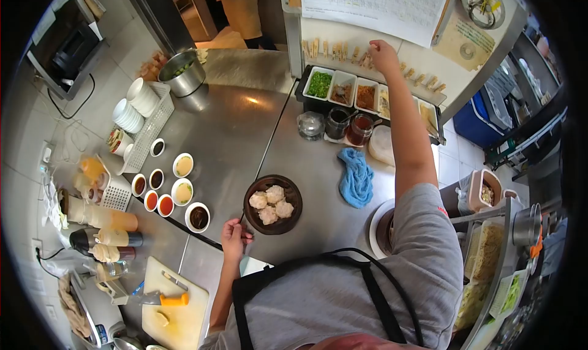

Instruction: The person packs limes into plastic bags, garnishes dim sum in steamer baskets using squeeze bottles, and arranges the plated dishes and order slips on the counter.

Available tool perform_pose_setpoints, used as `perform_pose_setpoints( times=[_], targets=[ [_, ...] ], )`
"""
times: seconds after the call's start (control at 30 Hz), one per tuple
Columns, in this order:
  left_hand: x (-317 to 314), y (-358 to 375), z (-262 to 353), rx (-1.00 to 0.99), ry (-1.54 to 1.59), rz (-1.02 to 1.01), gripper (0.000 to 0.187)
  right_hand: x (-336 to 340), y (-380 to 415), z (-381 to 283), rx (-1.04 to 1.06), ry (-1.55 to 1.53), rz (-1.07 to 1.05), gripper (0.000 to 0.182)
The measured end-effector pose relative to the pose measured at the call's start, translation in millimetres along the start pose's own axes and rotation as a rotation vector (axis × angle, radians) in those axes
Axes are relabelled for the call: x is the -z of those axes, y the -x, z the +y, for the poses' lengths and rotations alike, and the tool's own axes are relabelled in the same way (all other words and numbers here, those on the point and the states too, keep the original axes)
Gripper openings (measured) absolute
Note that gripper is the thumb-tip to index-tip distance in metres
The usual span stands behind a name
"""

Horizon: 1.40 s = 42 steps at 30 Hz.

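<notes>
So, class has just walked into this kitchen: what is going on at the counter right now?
A person in a grey shirt and dark apron stands at a steel counter. The right hand reaches up to a row of wooden clothespins on the shelf edge above the topping trays. The left hand rests beside a dark bowl holding four dumplings. Small sauce dishes stand to the left, a blue cloth to the right.

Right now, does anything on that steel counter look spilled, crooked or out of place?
Nothing stands out as spilled or broken. The blue cloth lies crumpled on the counter beside the dark plate of dumplings, and the sauce bowls sit upright in a loose cluster. The left hand rests by the plate.
</notes>
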<state>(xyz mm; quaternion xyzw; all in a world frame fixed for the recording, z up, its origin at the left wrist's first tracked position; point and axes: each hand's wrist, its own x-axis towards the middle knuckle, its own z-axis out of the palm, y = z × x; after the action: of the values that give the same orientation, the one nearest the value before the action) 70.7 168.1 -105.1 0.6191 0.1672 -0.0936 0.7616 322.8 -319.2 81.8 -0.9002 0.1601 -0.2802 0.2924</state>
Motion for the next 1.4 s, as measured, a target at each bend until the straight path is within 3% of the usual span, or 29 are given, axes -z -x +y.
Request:
perform_pose_setpoints(
  times=[0.17, 0.27, 0.37, 0.47, 0.77, 0.87, 0.97, 1.07, 1.17, 1.27, 1.33, 1.37, 1.4],
  targets=[
    [-2, 0, 2, 0.029, 0.012, 0.025, 0.016, -6, -29, 16, 0.099, -0.232, -0.019, 0.032],
    [-2, -1, 4, 0.036, -0.002, 0.042, 0.016, 0, -30, 7, 0.067, -0.44, 0.208, 0.025],
    [-2, -2, 4, 0.033, -0.007, 0.046, 0.016, -5, -39, 12, -0.018, -0.137, 0.215, 0.02],
    [-4, -1, 7, 0.04, -0.023, 0.054, 0.016, -10, 4, -16, 0.03, 0.587, 0.025, 0.019],
    [-2, -3, 6, 0.038, 0.015, 0.036, 0.015, -19, -11, 2, 0.195, 0.729, -0.229, 0.02],
    [-2, -3, 6, 0.05, 0.017, 0.036, 0.015, -17, -10, 0, 0.202, 0.768, -0.124, 0.023],
    [-2, -4, 7, 0.053, 0.008, 0.041, 0.015, 1, -25, -6, 0.138, 0.421, -0.003, 0.031],
    [-2, -3, 8, 0.05, 0.015, 0.036, 0.015, -2, -42, 9, 0.222, 0.044, -0.047, 0.031],
    [-2, -4, 8, 0.059, 0.011, 0.038, 0.015, 9, -33, -14, 0.157, 0.041, -0.243, 0.026],
    [0, -4, 8, 0.058, 0.005, 0.039, 0.016, -6, -27, -6, 0.054, -0.32, -0.118, 0.022],
    [1, -6, 3, 0.064, 0.03, 0.044, 0.016, -20, -39, 17, 0.119, -0.247, -0.093, 0.021],
    [3, -6, 2, 0.052, 0.02, 0.011, 0.016, -23, -44, 27, 0.263, -0.115, -0.049, 0.02],
    [4, -6, 2, 0.05, 0.036, -0.006, 0.017, -22, -28, 13, 0.308, -0.191, 0.089, 0.019]
  ],
)
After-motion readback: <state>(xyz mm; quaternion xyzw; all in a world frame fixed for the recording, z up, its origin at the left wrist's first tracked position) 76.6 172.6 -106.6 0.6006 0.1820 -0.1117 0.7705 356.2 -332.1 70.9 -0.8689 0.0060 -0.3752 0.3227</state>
